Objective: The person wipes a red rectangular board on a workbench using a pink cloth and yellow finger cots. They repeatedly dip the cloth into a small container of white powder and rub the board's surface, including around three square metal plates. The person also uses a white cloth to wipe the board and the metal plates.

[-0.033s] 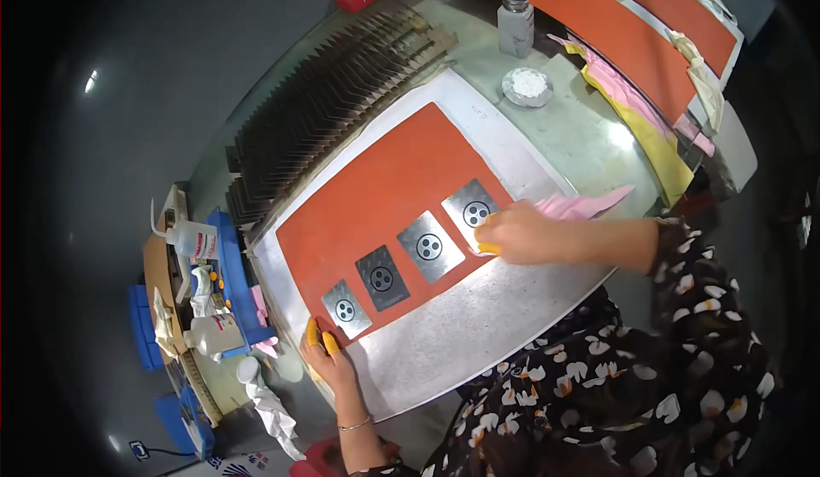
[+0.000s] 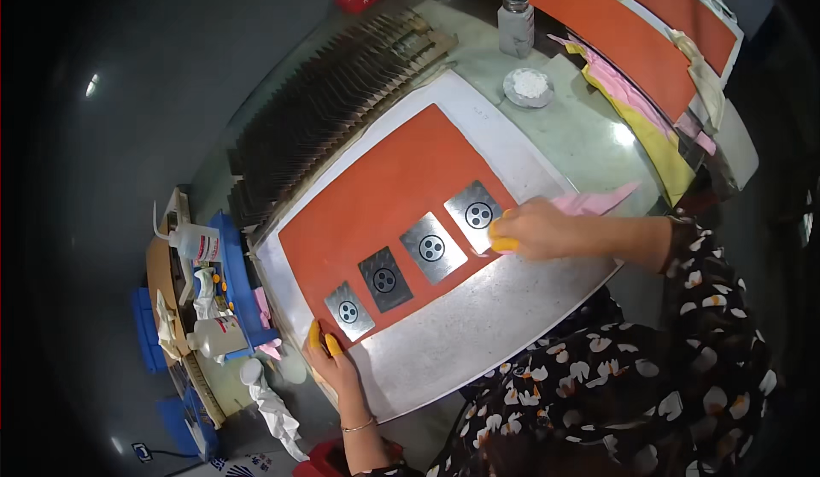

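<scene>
Left hand (image 2: 335, 366), loosely open, touched the orange mat (image 2: 384, 187) at its near-left edge, roomy beyond; right hand (image 2: 538, 229) clenched pink cloth (image 2: 602, 201).

A smooth dark grey floor (image 2: 128, 161) spreads from eight round to eleven o'clock, fading to black at the rim. A pale light streak (image 2: 91, 82) gleams on it at ten, and a smaller, softer glint (image 2: 117, 444) near eight. The table (image 2: 589, 157), with a glossy, greenish top, fills the middle; its surface throws back a round white glare (image 2: 623, 134) at two o'clock. At half past seven, a black cable (image 2: 175, 455) lies low. Something red (image 2: 329, 460) shows between six and seven, partly hidden. Deep shadow covers three o'clock, details unreadable.
</scene>
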The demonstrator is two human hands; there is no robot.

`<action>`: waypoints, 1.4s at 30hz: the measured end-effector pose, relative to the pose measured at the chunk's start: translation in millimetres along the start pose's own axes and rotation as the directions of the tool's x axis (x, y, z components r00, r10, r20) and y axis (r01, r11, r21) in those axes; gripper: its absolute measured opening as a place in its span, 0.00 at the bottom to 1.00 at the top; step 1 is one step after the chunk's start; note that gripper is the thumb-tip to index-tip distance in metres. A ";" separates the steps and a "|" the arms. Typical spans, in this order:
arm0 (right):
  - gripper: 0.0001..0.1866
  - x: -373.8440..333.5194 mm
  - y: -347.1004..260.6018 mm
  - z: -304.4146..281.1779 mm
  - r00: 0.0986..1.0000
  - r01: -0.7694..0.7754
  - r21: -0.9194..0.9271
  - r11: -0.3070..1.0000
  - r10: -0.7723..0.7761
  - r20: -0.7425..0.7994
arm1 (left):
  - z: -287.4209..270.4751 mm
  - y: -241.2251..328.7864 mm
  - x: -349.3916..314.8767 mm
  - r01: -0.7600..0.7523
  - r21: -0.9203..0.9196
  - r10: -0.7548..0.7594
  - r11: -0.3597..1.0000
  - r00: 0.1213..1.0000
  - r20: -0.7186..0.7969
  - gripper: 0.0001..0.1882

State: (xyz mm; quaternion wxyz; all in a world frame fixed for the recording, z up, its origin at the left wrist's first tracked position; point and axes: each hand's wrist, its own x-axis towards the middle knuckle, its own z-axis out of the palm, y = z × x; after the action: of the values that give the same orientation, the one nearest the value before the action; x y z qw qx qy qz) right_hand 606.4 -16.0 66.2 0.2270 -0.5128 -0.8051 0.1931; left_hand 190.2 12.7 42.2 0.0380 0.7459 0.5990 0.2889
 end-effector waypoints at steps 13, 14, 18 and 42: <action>0.04 -29.7 -10.7 -6.7 0.937 -0.251 0.877 0.410 0.329 0.115 | 5.9 -4.5 4.5 0.316 -0.381 -0.355 0.869 0.934 -0.034 0.17; 0.04 -28.8 -7.2 -7.3 0.954 -0.199 0.848 0.491 0.296 0.052 | 7.0 -5.7 5.4 0.338 -0.359 -0.364 0.870 0.931 -0.005 0.17; 0.05 -5.1 6.5 -19.2 0.981 -0.181 -0.056 0.982 0.185 0.061 | 8.4 -8.6 -2.7 0.260 -0.197 -0.276 0.945 0.959 -0.061 0.17; 0.05 37.7 -14.4 17.5 0.991 0.027 -0.125 0.992 -0.011 0.132 | 12.8 -4.8 -0.9 0.210 -0.177 -0.224 0.962 0.973 -0.060 0.15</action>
State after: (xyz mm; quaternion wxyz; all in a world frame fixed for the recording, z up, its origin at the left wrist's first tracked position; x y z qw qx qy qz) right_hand 571.9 11.3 65.9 0.1423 -0.5047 -0.8338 0.1728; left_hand 192.0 16.9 29.2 0.1088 0.6578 0.6514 0.3621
